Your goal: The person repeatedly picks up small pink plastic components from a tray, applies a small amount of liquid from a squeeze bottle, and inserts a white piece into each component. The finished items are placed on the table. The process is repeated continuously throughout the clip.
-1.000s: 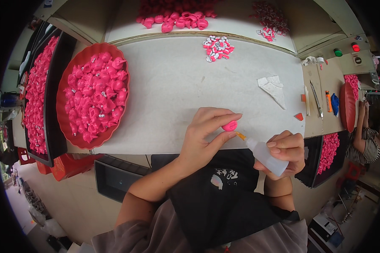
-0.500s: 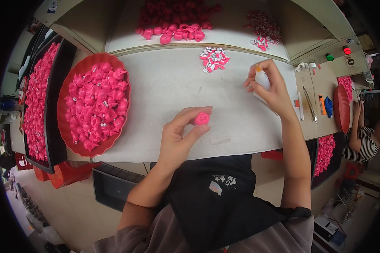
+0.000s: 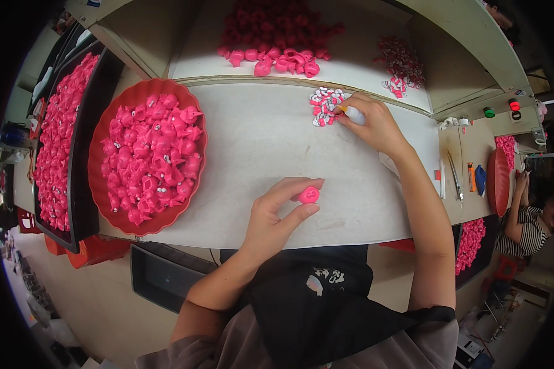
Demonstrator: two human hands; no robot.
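Note:
Between the thumb and fingers of my left hand [image 3: 276, 216] is a small round pink plastic part [image 3: 309, 195], held above the front of the white work surface [image 3: 252, 141]. My right hand [image 3: 370, 126] is closed around a white squeeze bottle [image 3: 354, 115] with a yellow-orange tip. Its fingertips are at the right edge of a pile of small pink-and-white pieces [image 3: 324, 106] near the back; whether they pinch one I cannot tell. At my left stands a red scalloped bowl [image 3: 96, 184], heaped with pink plastic figure parts [image 3: 151, 157], some with white bits on them.
A raised shelf [image 3: 197, 69] behind the surface carries more pink parts [image 3: 287, 60] and small pieces [image 3: 400, 77]. A black tray [image 3: 83, 203] of pink parts lies far left. Tweezers [image 3: 455, 176], an orange tube [image 3: 471, 176] and a blue item [image 3: 481, 180] lie right. Another person [image 3: 526, 224] sits far right.
My right hand has moved back and left with the squeeze bottle to the pile of small pieces. My left hand keeps hold of the pink part. The whole view has shifted slightly.

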